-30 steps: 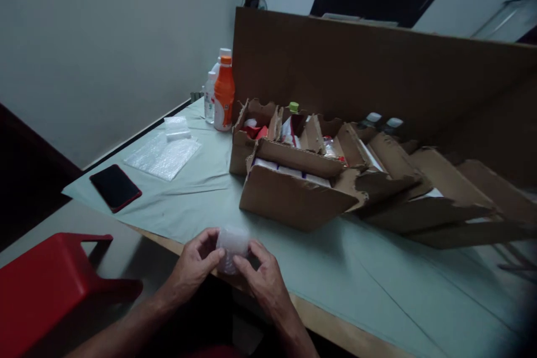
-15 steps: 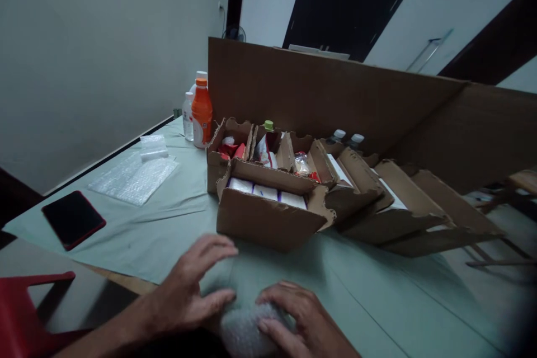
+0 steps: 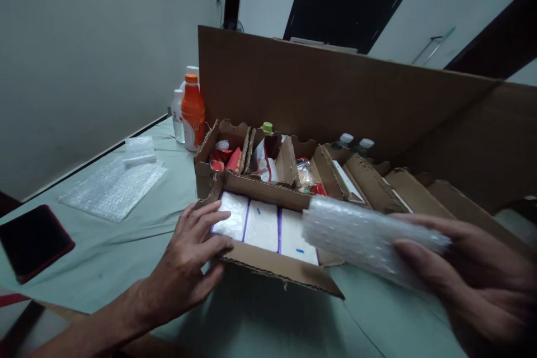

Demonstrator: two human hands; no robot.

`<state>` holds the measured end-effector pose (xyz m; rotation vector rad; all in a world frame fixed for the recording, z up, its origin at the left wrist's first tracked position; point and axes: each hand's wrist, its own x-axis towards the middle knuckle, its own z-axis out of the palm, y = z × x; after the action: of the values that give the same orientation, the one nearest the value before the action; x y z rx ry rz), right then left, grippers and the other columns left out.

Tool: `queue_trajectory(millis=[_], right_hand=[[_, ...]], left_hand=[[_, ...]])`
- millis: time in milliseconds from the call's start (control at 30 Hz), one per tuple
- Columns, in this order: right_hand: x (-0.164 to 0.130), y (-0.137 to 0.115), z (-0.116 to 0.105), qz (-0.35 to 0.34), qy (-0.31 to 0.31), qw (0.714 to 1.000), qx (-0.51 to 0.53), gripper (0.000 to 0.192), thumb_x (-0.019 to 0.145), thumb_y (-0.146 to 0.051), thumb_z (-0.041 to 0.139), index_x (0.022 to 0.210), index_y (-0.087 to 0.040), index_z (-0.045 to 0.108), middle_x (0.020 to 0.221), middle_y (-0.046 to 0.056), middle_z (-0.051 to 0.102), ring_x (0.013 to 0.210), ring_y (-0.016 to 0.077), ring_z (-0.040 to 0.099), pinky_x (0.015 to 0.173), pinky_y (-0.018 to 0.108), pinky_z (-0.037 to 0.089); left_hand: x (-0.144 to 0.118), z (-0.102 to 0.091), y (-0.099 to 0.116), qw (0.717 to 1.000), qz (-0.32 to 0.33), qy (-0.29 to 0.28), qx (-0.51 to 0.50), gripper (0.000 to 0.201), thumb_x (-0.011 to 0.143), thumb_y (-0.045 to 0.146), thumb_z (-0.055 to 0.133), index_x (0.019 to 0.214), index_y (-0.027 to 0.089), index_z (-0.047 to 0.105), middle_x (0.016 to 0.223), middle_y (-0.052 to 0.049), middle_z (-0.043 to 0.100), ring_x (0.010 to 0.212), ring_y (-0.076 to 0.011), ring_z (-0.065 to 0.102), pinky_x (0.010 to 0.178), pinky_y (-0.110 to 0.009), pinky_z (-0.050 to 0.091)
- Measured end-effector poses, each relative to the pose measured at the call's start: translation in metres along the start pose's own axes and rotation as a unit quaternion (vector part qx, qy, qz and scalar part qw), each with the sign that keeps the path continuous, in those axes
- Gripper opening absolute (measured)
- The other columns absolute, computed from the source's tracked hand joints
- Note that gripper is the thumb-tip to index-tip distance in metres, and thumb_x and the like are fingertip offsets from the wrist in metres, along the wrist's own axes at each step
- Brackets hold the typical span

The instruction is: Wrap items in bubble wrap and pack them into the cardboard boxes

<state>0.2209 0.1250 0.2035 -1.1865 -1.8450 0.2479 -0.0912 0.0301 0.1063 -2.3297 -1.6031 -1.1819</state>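
Right hand [image 3: 474, 274] is gripping a bubble-wrapped bundle [image 3: 361, 238] above the front cardboard box [image 3: 272, 265]. Left hand [image 3: 188, 260] lies open on its corner, probably steadying it beside 3 white packs [image 3: 262, 225].

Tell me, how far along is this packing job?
Looks well under way. Done: the front cardboard box already holds three white packets side by side. In hand: the right hand holds a bubble-wrapped bundle by that box, while the left hand rests on its near corner. Left: the bundle is not yet in a box, and flat bubble wrap lies unused.
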Motion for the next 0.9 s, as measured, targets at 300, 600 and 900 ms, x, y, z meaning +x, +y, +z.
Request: queue_trajectory(millis=[300,600,900], right_hand=[[-0.028,-0.036,0.047,-0.121,-0.014,0.992,0.015,0.028,0.089,-0.042,0.067,0.116,-0.032,0.067,0.1,0.006,0.076,0.081,0.0212,0.073,0.069,0.033,0.058],[-0.146,-0.052,0.094,-0.383,-0.209,0.9,0.017,0.039,0.091,-0.049,0.064,0.122,-0.027,0.063,0.108,0.005,0.076,0.101,0.0228,0.069,0.094,0.04,0.049],[-0.218,-0.015,0.1,-0.08,-0.146,0.983,-0.077,0.039,0.097,-0.037,0.054,0.13,-0.017,0.054,0.116,0.014,0.071,0.1,0.0267,0.068,0.082,0.041,0.053]], left_hand=[[-0.013,-0.032,0.023,0.96,-0.13,0.096,-0.229,0.03,0.082,0.025,0.071,0.111,0.033,0.072,0.102,-0.006,0.074,0.099,-0.0294,0.066,0.086,-0.043,0.053],[-0.074,0.015,0.061,0.525,-0.545,-0.025,-0.654,0.049,0.068,0.049,0.077,0.101,0.014,0.071,0.092,-0.011,0.074,0.088,-0.0288,0.069,0.078,-0.038,0.053],[-0.115,0.035,0.083,0.579,-0.554,-0.048,-0.596,0.027,0.075,0.035,0.069,0.095,0.017,0.074,0.096,-0.007,0.074,0.096,-0.0269,0.066,0.084,-0.036,0.051]])
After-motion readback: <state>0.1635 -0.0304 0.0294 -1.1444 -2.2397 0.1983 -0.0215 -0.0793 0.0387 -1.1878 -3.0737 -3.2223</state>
